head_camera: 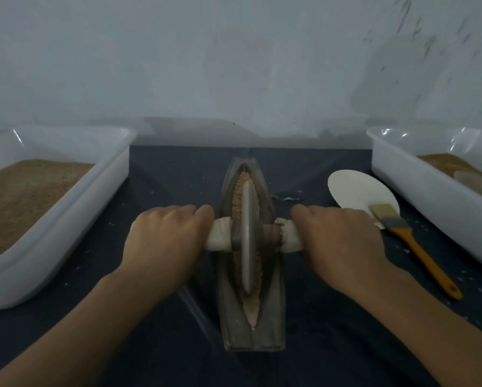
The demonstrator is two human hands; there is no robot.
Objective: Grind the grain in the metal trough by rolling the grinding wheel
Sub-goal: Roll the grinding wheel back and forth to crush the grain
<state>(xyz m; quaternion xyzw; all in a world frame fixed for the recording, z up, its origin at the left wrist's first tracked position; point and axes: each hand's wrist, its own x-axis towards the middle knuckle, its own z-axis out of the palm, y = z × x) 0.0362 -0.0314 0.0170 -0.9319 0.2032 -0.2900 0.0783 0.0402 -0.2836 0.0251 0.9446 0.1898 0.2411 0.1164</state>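
A boat-shaped metal trough [273,317] lies lengthwise on the dark cloth in front of me. Golden grain [236,191] fills its groove, paler and finer near the close end. The grey grinding wheel [248,236] stands on edge in the groove around the trough's middle. Its axle sticks out both sides, wrapped in white cloth. My left hand [164,236] grips the left handle [219,237]. My right hand [343,241] grips the right handle [290,236].
A white plastic tub [75,219] of brown grain sits at the left, and another white tub [418,180] at the right. Between the trough and the right tub lie a white round sheet [354,188] and a brush [413,241] with an orange handle. A pale wall stands behind.
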